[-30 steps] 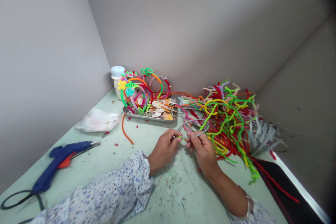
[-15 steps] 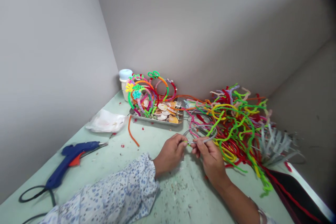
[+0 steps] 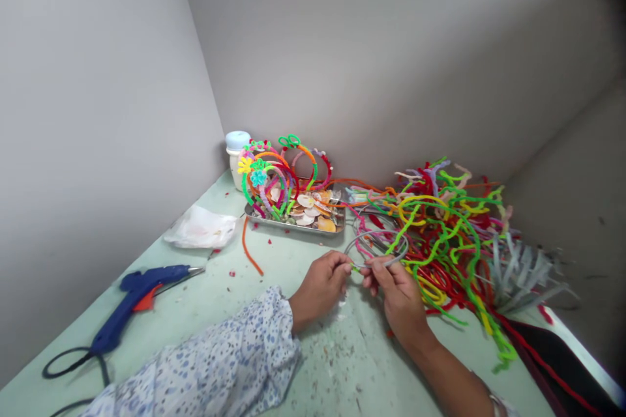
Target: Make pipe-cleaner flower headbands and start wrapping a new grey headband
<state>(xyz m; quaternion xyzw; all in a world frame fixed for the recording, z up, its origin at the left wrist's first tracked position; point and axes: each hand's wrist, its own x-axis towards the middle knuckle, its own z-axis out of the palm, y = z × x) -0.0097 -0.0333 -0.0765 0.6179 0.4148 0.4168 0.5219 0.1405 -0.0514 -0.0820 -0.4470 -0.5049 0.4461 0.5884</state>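
Note:
Both hands are close together over the middle of the table (image 3: 274, 300). My right hand (image 3: 400, 293) pinches a thin grey hoop (image 3: 407, 246), which looks like a headband, near its end. The hoop's loop stands out beyond the fingers, toward the back of the table. Thumb and fingers of my left hand (image 3: 320, 287) are closed on a small bit of bright green pipe cleaner (image 3: 355, 268) beside the hoop's end. The fingertips partly hide it, so I cannot tell whether it is wrapped around the hoop.
Right lies a tangled heap of pipe cleaners (image 3: 440, 234), with grey strips (image 3: 523, 273) beside it. Behind stands a metal tray (image 3: 293, 229) with decorated headbands (image 3: 274, 176) and flat pieces. Left are a blue glue gun (image 3: 122, 313), a plastic bag (image 3: 200, 228) and a white jar (image 3: 237, 159).
The whole view has shifted slightly, so everything appears a little farther right. My hands keep nearly the same pose on the hoop and the green piece.

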